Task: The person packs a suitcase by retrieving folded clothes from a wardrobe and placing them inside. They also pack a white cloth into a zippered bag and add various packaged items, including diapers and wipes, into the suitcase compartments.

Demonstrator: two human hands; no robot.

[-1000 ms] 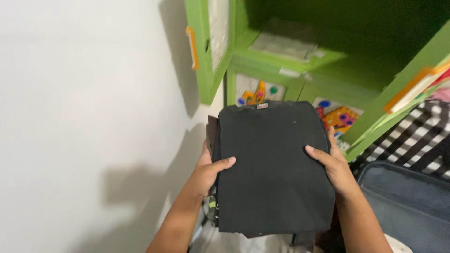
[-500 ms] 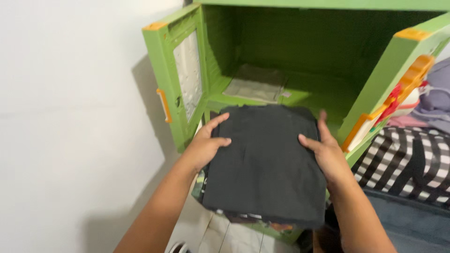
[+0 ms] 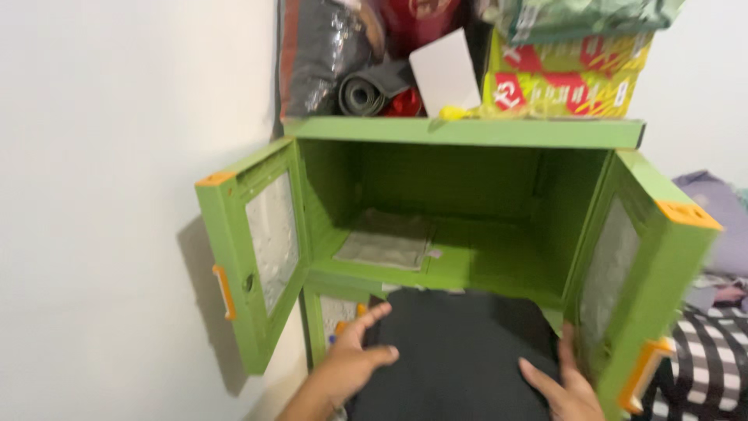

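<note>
Stack of folded black clothes (image 3: 460,351) held level, just below and in front of the open upper compartment of the green plastic cabinet (image 3: 467,132). Left hand (image 3: 354,362) grips the stack's left edge, thumb lying on top, fingers spread along the side. Right hand (image 3: 565,386) clasps the right edge, thumb on top. Both cabinet doors stand wide. Inside, a flat grey folded cloth (image 3: 387,240) lies at left. Yellow-and-red packages (image 3: 561,78) and rolled items sit on the cabinet top. White wall (image 3: 117,195) at left.
</note>
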